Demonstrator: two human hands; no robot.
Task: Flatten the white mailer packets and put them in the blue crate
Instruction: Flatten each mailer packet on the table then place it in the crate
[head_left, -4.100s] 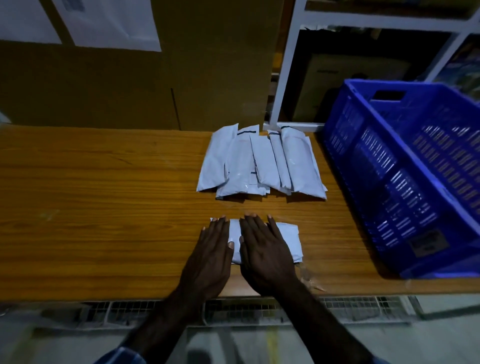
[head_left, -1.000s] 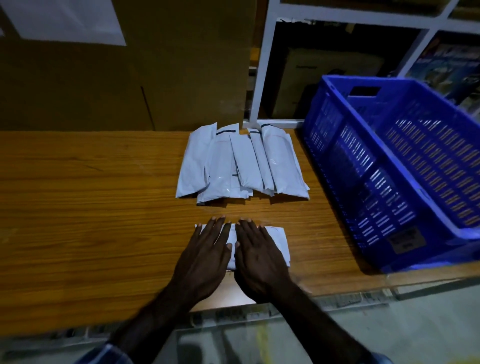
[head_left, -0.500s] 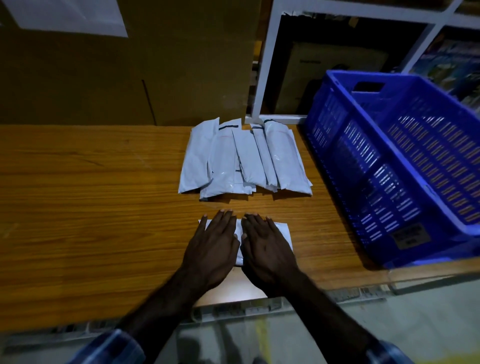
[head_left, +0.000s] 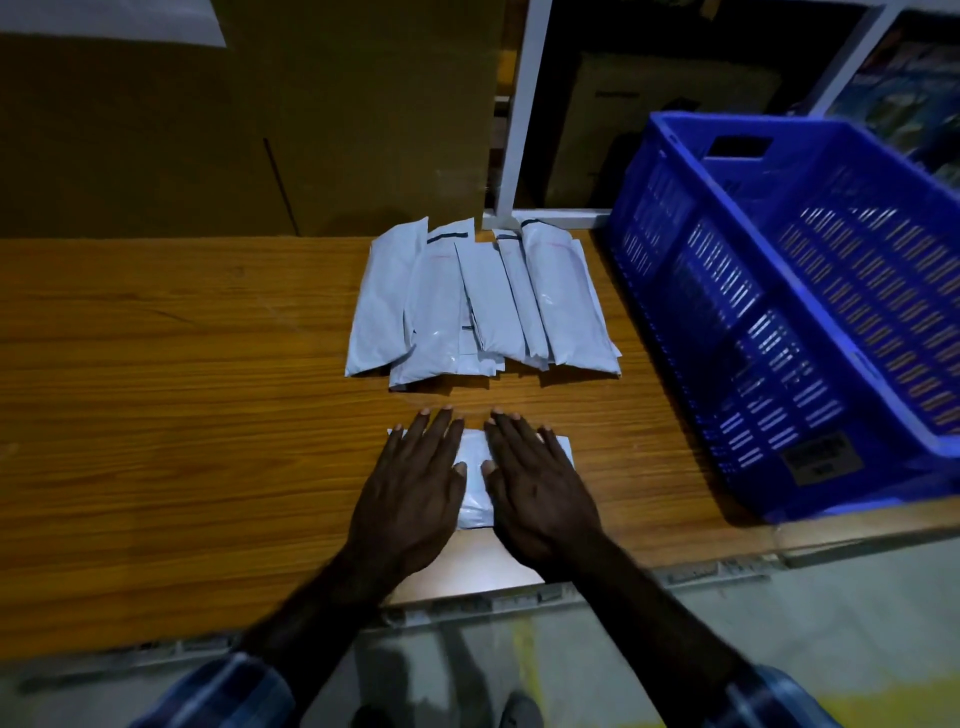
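My left hand (head_left: 410, 499) and right hand (head_left: 540, 493) lie flat, fingers spread, palms pressing one mailer (head_left: 475, 483) on the worktop (head_left: 182, 415). More mailers (head_left: 483, 306) lie beyond my fingertips; the crate (head_left: 810, 312) stands right.

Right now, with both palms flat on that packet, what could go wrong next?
1. The mailer packet under the left hand and right hand lies near the wooden table front edge; sliding it back could drop it.
2. The stack of white packets overlaps loosely; a reach past it could scatter them.
3. The blue crate overhangs the table corner; a bump might tip it.
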